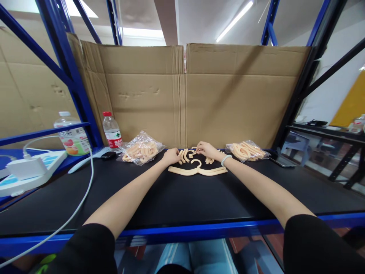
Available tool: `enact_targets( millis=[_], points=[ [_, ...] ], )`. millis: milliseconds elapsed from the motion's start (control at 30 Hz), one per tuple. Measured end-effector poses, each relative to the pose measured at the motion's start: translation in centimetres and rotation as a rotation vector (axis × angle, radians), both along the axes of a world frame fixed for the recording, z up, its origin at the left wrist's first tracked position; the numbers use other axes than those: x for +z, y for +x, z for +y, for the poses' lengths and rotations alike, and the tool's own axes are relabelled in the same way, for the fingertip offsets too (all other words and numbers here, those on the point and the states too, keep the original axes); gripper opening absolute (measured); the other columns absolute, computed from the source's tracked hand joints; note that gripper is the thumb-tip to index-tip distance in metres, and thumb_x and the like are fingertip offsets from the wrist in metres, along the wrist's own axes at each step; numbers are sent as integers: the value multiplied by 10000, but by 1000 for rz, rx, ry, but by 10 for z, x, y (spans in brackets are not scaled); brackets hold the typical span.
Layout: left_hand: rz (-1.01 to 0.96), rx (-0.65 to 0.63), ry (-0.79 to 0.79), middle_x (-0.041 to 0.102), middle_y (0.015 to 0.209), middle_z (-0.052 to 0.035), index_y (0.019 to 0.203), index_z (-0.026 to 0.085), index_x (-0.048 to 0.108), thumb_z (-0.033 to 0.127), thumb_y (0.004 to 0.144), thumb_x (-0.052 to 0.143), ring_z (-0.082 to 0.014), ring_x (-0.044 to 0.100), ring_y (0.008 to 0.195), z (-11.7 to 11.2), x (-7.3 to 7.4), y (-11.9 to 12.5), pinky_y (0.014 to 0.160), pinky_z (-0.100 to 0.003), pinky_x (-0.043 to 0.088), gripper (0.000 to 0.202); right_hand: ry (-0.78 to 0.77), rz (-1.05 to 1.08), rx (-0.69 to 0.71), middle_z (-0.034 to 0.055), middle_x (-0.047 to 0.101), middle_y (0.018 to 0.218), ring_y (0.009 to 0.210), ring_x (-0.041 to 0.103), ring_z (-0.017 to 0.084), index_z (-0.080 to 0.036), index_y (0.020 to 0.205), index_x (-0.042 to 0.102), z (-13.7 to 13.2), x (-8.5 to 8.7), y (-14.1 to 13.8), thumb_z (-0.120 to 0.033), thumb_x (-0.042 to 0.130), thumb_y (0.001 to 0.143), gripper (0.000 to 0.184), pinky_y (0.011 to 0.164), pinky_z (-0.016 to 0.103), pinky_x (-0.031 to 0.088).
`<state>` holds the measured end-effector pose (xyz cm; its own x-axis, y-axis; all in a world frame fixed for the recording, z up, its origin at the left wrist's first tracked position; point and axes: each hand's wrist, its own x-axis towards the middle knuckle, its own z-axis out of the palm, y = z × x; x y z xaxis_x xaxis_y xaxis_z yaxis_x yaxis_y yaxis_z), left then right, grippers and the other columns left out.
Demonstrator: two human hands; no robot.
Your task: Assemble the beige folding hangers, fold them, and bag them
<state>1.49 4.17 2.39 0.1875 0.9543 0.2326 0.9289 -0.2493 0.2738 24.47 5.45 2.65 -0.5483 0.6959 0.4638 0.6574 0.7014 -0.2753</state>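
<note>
A cream clothes hanger lies assembled on the black tabletop, its hook pointing away from me. Just beyond it, loose curved hanger pieces are laid out in two groups. My left hand is at the left group with its fingers bent together against the ends of the pieces; what they grip is hidden. Over the right group reaches my right hand, with a beaded bracelet on the wrist. Its fingertips are pinched at a small hanger hook between the groups.
Clear plastic bags of cream pieces lie on the left and the right. A red-capped water bottle stands by the left post. A phone lies at right. Cardboard walls the back; a white cable crosses the left side.
</note>
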Motion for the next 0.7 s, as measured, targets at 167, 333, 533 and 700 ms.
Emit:
enact_targets(
  millis=[167,333,533,700],
  points=[
    [56,0,27,692,963,-110,999,161,616,284,712,631,-264,643,944,-2,1,3,782,-300,481,313,16,318,-44,57,491,953,742,571,127,-169,917,578,-14,6,11,-156,405,906,174,681,269,514],
    [86,16,39,668,1014,-163,1016,138,600,191,683,649,-290,632,986,-5,6,8,812,-317,480,340,-41,434,-45,45,453,948,781,575,141,-217,965,519,-43,8,20,-294,386,923,160,530,202,507],
    [-18,44,34,673,993,-169,1008,135,612,132,672,629,-308,624,1004,-2,13,2,836,-350,472,336,-220,598,60,-1,559,783,681,620,139,-234,963,415,-70,2,17,-414,415,908,188,507,216,503],
    [-252,43,-70,702,838,-78,1039,150,603,138,712,587,-214,661,825,-4,29,-9,721,-280,493,327,-258,769,122,24,622,805,750,643,166,-203,840,501,-76,-2,7,-389,632,768,239,638,284,532]
  ],
)
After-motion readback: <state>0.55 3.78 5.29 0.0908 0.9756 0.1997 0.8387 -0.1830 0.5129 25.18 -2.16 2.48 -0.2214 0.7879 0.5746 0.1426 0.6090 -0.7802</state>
